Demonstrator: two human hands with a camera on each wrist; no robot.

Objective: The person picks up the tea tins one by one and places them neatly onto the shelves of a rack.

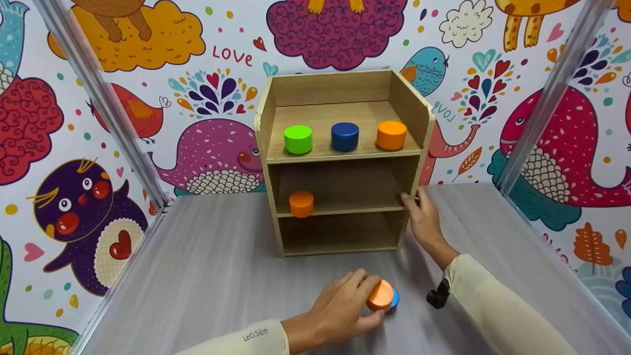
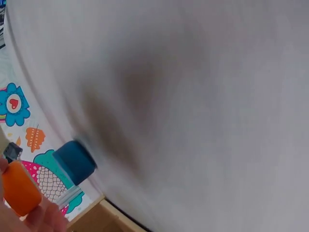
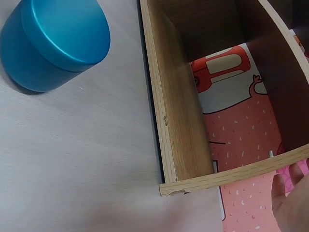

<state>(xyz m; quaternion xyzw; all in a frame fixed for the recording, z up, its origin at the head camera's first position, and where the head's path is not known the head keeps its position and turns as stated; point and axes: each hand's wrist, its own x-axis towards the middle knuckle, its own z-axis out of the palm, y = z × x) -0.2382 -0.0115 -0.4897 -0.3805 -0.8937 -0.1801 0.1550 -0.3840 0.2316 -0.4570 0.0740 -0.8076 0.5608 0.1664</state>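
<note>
My left hand [image 1: 342,308] pinches a small round orange tin [image 1: 380,296] between thumb and fingers. The same orange tin [image 2: 20,188] sits in those fingers in the left wrist view. Partly hidden behind it in the head view is a blue tin [image 1: 394,301]; the right wrist view shows this blue lidded tin [image 3: 55,46] on the table, beside the shelf. My right hand [image 1: 427,222] grips the right side panel of the wooden shelf [image 1: 340,211] at middle-board height, thumb at the front edge and fingers outside.
On the top board stand a green tin [image 1: 298,139], a dark blue tin [image 1: 345,136] and an orange tin [image 1: 391,135]. Another orange tin [image 1: 301,204] is at the left of the middle board. Patterned walls [image 1: 222,98] and metal posts [image 1: 106,106] enclose the grey table [image 1: 212,276].
</note>
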